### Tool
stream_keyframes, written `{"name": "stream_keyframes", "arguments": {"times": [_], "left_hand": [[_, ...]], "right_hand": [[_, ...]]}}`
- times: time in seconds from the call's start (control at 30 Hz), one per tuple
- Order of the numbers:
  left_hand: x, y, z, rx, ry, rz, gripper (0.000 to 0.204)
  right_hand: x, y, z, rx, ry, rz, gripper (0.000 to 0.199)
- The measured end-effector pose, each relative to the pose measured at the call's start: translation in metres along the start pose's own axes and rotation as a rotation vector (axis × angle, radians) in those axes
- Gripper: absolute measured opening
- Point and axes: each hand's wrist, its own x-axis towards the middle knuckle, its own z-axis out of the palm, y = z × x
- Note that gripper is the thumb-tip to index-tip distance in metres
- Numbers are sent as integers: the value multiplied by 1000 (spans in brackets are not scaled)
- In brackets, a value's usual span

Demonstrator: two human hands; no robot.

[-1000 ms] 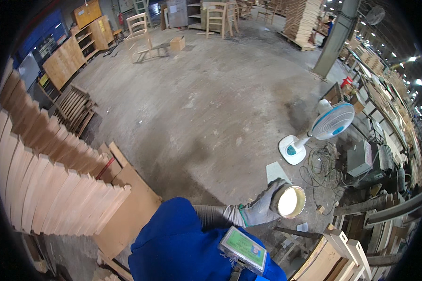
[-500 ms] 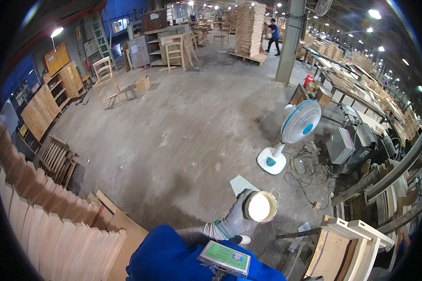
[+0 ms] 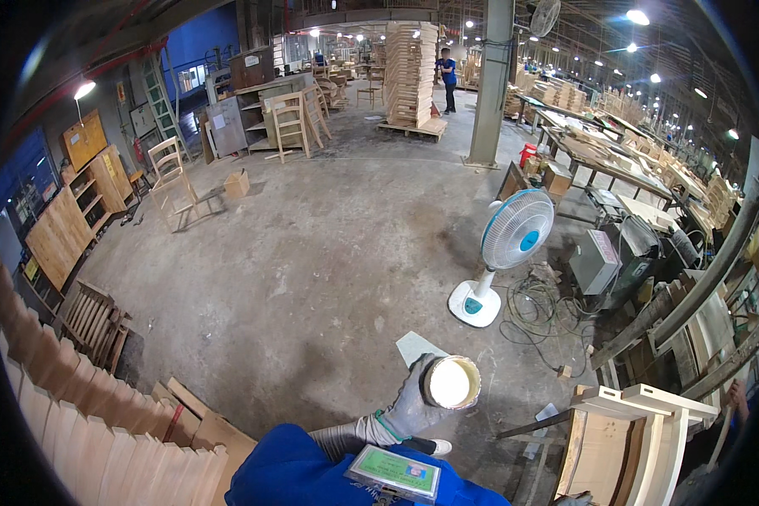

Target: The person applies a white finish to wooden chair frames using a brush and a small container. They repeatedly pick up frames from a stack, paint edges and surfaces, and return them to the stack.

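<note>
Tub (image 3: 474, 396) of white stuff (image 3: 449, 384) hangs lidless above the floor (image 3: 312, 278), gripped by the left hand (image 3: 409, 406) — one tilt could slop it out — while the right hand (image 3: 574, 499), near the wooden frame (image 3: 670, 455), shows too little to read.

white fan (image 3: 514, 232) upright | grey pillar (image 3: 490, 97) | small brown box (image 3: 237, 184)

Ahead of our left hand (image 3: 408, 408) and the can (image 3: 452, 382) it holds, we have open floor (image 3: 261, 278) to pass over. Front right, the standing fan (image 3: 514, 232) and tangled cable (image 3: 533, 305) stand in our way; stacked wooden parts (image 3: 101, 443) wall off our left, and a wooden frame (image 3: 649, 460) crowds our right hand (image 3: 574, 499).
</note>
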Motion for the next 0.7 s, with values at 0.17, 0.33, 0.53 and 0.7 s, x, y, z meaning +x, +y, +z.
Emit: {"name": "stream_keyframes", "arguments": {"times": [0.17,0.33,0.53,0.7], "left_hand": [[0,-3,2,-148,-5,-40,64],[5,-15,-13,-282,40,-110,49],[-31,-146,-84,-1233,219,-635,47],[-145,-217,-181,-1254,596,-666,48]], "right_hand": [[-4,-12,5,0,-24,-1,15],[5,0,-12,197,-134,172,9],[46,68,-47,656,-196,342,6],[54,96,-65,1104,-275,314,12]]}}
